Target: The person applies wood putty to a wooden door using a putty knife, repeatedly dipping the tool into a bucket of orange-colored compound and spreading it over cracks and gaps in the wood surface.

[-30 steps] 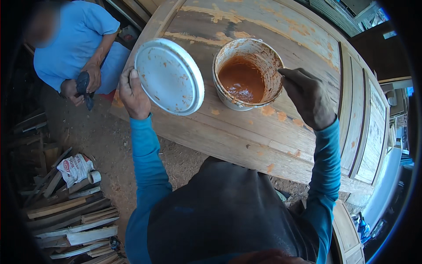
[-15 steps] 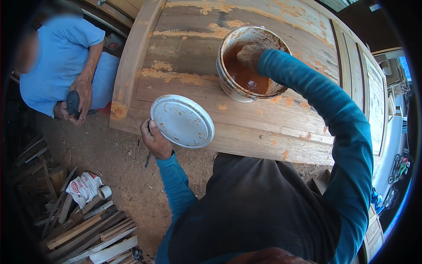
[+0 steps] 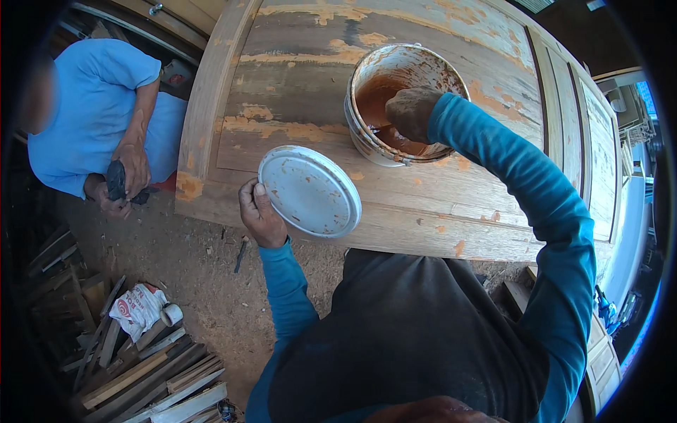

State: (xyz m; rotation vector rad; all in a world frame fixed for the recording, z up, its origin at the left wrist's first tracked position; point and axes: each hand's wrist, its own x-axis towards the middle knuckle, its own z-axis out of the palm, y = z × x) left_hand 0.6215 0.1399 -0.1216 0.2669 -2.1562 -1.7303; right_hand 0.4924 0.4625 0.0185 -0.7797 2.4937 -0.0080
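Note:
A round white lid point(image 3: 310, 192), spotted with orange-brown smears, is gripped at its left edge by my left hand point(image 3: 262, 217), thumb on its upper face. It is held tilted over the near edge of the wooden panel. Farther right, a white bucket point(image 3: 361, 143) stands on the panel, its inside coated with reddish-brown paste point(image 3: 374, 99). My right hand point(image 3: 412, 114) reaches into the bucket from the right, fingers curled closed. A thin edge shows beneath the fingers, but what they hold is mostly hidden.
The wooden panel point(image 3: 282, 151) carries orange filler patches. At left, a person in a light blue shirt point(image 3: 99, 120) holds a dark object point(image 3: 116, 180). Wood offcuts point(image 3: 151, 374) lie on the ground at lower left, with a white-and-red bag point(image 3: 137, 310) and a tape roll point(image 3: 171, 314).
My right hand has moved right and slightly nearer inside the bucket, uncovering more paste at its left. The lid in my left hand has shifted a little to the right.

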